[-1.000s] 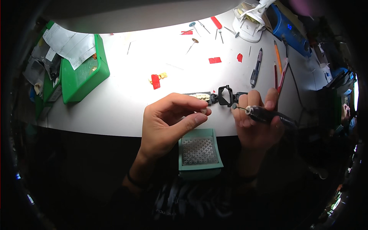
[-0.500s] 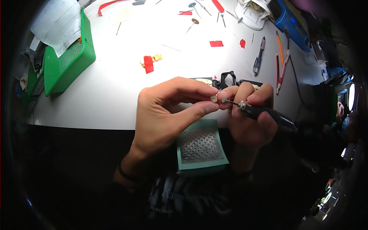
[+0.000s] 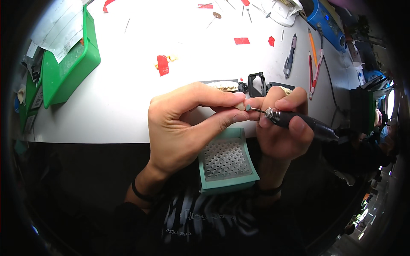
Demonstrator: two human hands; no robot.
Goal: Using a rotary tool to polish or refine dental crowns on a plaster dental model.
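Observation:
Between thumb and index finger, my left hand [image 3: 188, 119] pinches a small tooth-coloured dental crown [image 3: 241, 106]. My right hand [image 3: 284, 128] grips a dark rotary handpiece [image 3: 299, 121] like a pen, its body slanting down to the right. A greenish-grey polishing tip [image 3: 248, 107] on its thin shank sits right beside the crown; whether they touch, I cannot tell. Just beyond my hands stands a black articulator [image 3: 257, 84] with a cream dental model [image 3: 225, 85] on its left side, partly covered by my fingers. Below my hands is a perforated metal grate [image 3: 226, 158] in a teal frame [image 3: 230, 184].
A green bin [image 3: 72, 79] with papers stands at the left. Red tape [image 3: 162, 65] lies across yellowish pieces on the white table [image 3: 119, 106]. At the right are a pen [image 3: 290, 55], an orange pencil [image 3: 312, 47] and a blue device [image 3: 324, 25]. A brown disc bur [image 3: 217, 15] lies farther back.
The view has shifted slightly, showing more of the articulator and dental model. In my left fingers the crown appears turned a little, and the polishing tip remains close beside it.

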